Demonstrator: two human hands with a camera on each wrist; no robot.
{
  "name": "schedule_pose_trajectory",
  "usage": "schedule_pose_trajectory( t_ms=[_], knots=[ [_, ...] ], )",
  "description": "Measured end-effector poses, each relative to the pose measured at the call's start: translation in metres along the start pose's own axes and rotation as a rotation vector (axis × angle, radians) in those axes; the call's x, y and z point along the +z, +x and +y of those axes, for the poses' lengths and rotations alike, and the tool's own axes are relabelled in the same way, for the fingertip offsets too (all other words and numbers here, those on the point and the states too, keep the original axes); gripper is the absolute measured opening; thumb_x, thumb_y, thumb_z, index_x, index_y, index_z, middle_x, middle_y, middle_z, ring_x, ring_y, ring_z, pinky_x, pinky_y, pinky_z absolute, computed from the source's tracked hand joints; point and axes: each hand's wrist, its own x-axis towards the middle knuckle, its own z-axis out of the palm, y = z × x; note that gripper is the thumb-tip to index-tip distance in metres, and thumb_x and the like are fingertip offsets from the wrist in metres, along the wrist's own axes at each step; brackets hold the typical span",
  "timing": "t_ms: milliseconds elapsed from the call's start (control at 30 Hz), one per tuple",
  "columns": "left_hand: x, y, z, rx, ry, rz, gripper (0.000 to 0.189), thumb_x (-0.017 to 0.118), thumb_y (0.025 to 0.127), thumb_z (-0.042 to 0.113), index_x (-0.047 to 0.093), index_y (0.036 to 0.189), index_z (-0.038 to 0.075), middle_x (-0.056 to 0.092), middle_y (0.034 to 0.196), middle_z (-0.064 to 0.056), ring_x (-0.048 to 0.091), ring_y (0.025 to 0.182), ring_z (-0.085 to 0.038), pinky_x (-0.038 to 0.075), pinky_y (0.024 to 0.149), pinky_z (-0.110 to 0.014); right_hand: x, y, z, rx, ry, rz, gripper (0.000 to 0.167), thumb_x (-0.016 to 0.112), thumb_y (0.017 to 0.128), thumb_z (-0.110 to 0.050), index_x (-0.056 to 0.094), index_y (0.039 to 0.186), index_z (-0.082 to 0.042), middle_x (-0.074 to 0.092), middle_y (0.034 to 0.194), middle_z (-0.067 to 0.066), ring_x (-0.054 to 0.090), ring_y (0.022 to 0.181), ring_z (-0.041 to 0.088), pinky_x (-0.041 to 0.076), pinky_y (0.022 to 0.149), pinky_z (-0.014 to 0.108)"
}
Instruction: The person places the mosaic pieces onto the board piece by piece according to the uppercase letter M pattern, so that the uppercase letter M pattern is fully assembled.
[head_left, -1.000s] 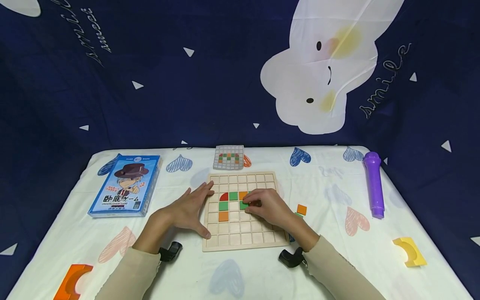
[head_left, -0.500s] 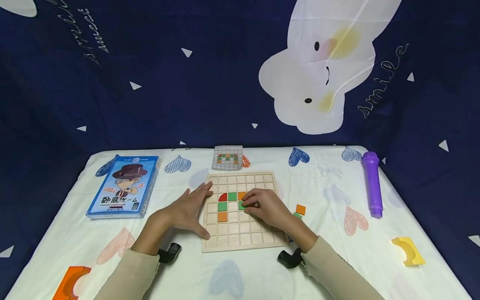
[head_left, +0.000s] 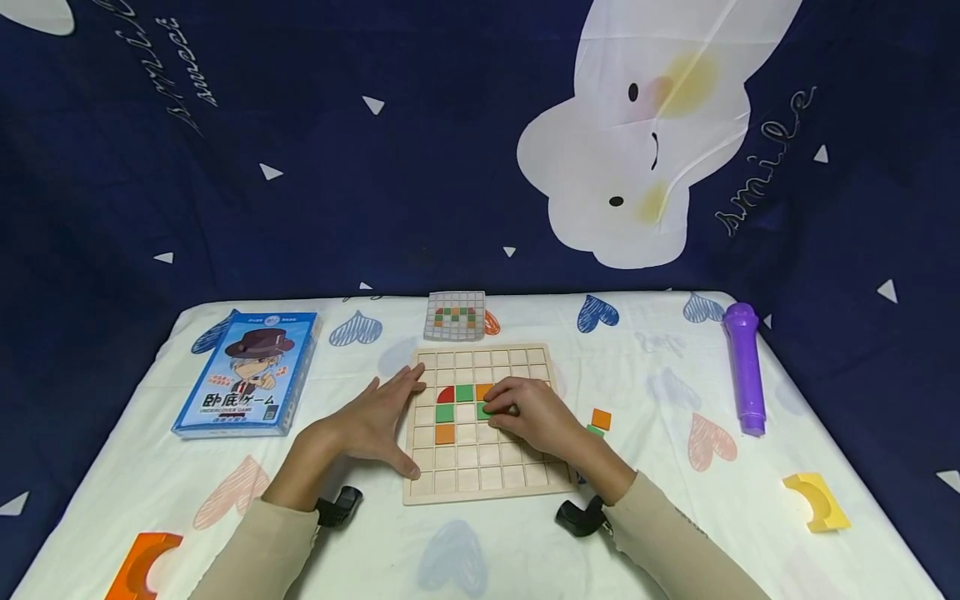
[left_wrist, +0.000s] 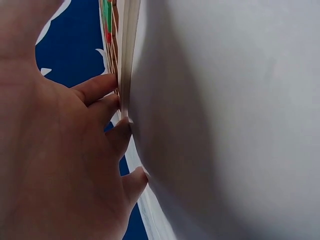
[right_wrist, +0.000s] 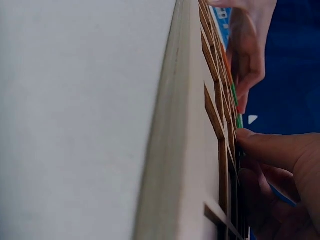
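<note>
A wooden grid board lies mid-table. My left hand spreads along its left side, thumb and fingertips at the rim; the left wrist view shows the fingers against the edge. My right hand reaches over the board, thumb and index finger pinching a green square tile at a cell. An orange tile beside it is partly covered by those fingers. Also in the grid are a red quarter-round tile, green tiles and an orange tile. My right hand hides the board's right cells.
A pattern card lies behind the board. Loose orange and green tiles lie to its right. Around them are a blue game box, a purple microphone-shaped toy, a yellow arch block and an orange one.
The whole head view shifts slightly left after the first frame. Both hands stay almost still, the right fingers remaining on the green tile.
</note>
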Motion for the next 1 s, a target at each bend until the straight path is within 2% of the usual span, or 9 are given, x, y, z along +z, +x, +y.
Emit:
schedule_pose_trajectory(
  t_ms=[200, 433, 700, 833, 1000],
  knots=[
    [0.001, 0.002, 0.001, -0.007, 0.009, 0.003, 0.146, 0.097, 0.051, 0.054, 0.016, 0.163, 0.004, 0.032, 0.169, -0.011, 0.011, 0.162, -0.033, 0.01, 0.13, -0.063, -0.001, -0.001, 0.0, 0.005, 0.013, -0.012, 0.018, 0.079, 0.089, -0.016, 0.081, 0.106, -0.013, 0.075, 0.117, -0.002, 0.069, 0.113, 0.016, 0.057, 0.102, 0.039],
    [0.001, 0.0, 0.001, -0.01, 0.003, 0.007, 0.147, 0.097, 0.051, 0.053, 0.016, 0.163, 0.004, 0.035, 0.167, -0.01, 0.011, 0.162, -0.033, 0.01, 0.131, -0.063, -0.009, -0.005, 0.003, -0.015, 0.081, -0.031, 0.025, 0.077, 0.091, -0.016, 0.075, 0.116, -0.012, 0.073, 0.119, -0.002, 0.066, 0.094, 0.007, 0.06, 0.083, 0.021],
    [0.001, 0.0, 0.0, -0.001, -0.006, 0.008, 0.145, 0.097, 0.052, 0.052, 0.018, 0.162, 0.004, 0.03, 0.169, -0.011, 0.011, 0.162, -0.034, 0.009, 0.13, -0.063, -0.026, -0.022, 0.01, -0.045, 0.103, -0.02, 0.029, 0.077, 0.091, -0.017, 0.074, 0.119, -0.013, 0.073, 0.121, -0.001, 0.065, 0.089, 0.013, 0.058, 0.077, 0.022],
    [0.001, 0.0, 0.0, -0.005, -0.003, 0.009, 0.144, 0.098, 0.051, 0.053, 0.019, 0.162, 0.004, 0.028, 0.17, -0.011, 0.011, 0.162, -0.034, 0.009, 0.131, -0.063, -0.038, -0.035, 0.016, -0.052, 0.112, -0.011, 0.032, 0.078, 0.09, -0.017, 0.073, 0.121, -0.011, 0.072, 0.126, 0.002, 0.068, 0.091, 0.018, 0.059, 0.076, 0.023],
    [0.0, 0.0, 0.0, -0.007, -0.003, 0.005, 0.145, 0.097, 0.052, 0.053, 0.017, 0.163, 0.004, 0.032, 0.169, -0.01, 0.011, 0.162, -0.034, 0.009, 0.131, -0.062, -0.054, -0.049, 0.027, -0.059, 0.112, 0.029, 0.037, 0.081, 0.087, -0.018, 0.074, 0.122, -0.012, 0.073, 0.125, 0.002, 0.067, 0.105, 0.022, 0.059, 0.079, 0.025]
  ],
)
